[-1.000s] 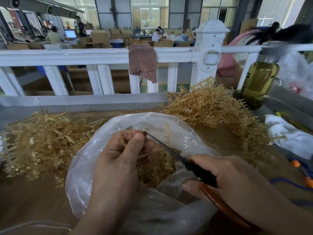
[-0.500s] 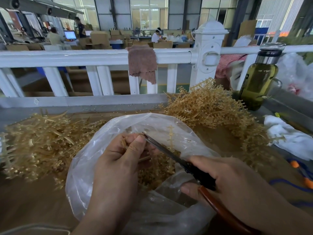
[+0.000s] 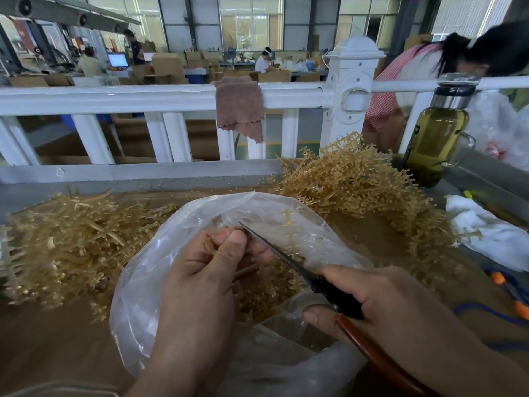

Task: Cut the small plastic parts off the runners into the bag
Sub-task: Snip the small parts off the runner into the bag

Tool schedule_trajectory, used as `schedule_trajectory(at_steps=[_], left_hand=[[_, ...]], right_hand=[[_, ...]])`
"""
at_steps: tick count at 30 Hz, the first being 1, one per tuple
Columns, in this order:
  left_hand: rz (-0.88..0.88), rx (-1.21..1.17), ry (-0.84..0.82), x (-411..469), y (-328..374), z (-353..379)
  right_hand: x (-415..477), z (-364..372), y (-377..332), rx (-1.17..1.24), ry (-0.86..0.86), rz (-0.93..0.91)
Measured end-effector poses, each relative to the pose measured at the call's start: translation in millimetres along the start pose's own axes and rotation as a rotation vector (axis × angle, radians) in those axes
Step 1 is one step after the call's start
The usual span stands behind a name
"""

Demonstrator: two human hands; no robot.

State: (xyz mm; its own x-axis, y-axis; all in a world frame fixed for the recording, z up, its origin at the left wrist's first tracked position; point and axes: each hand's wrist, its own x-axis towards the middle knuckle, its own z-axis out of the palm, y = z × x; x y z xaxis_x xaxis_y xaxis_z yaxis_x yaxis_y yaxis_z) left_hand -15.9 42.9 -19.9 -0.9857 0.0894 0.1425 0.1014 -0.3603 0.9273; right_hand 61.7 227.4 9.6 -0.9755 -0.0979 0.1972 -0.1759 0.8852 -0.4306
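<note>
Head view: pinching a tan runner in the left hand, thumb pressed down over curled fingers, right above the open mouth of a clear plastic bag. Gripping snips in the right hand, fingers wrapped round the black shank and red-brown handle, blade reaching up and left so that its tip touches the runner at the left thumb tip. Cannot tell whether the blades are parted, being seen edge-on as one thin dark line.

Under and between both hands, inside the bag: a heap of cut parts. Beyond the left hand, the bag's rim standing up and curving round to the right hand, so little free room between the two hands.

Left of the left hand: spent runner pile, touching the bag wall. Near side of that, by the left wrist: bare brown tabletop, the widest open stretch. Beyond the right hand: taller runner pile, just beside the bag's far rim. Right of the right hand: white rag and an orange-handled tool on a blue cord, near the table's right edge.

Far edge closed off by a grey ledge and white railing, with a brownish cloth hung over the rail and a bottle of yellow-green liquid far right of the right hand.
</note>
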Motion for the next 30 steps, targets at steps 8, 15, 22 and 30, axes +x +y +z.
schedule_trajectory(at_steps=[8,15,22,30], left_hand=[[-0.045,-0.021,-0.001,0.0,-0.5,0.7],[-0.071,-0.035,-0.005,0.4,-1.8,-0.7],[-0.131,-0.02,-0.007,-0.6,-1.4,-1.3],[-0.177,-0.028,0.012,-2.7,3.9,0.6]], right_hand=[[0.2,1.8,-0.5,-0.002,0.016,-0.01],[0.0,1.8,-1.9,-0.011,-0.004,0.0],[1.2,2.1,-1.6,-0.013,-0.038,0.011],[1.0,3.3,3.0,0.017,-0.031,0.0]])
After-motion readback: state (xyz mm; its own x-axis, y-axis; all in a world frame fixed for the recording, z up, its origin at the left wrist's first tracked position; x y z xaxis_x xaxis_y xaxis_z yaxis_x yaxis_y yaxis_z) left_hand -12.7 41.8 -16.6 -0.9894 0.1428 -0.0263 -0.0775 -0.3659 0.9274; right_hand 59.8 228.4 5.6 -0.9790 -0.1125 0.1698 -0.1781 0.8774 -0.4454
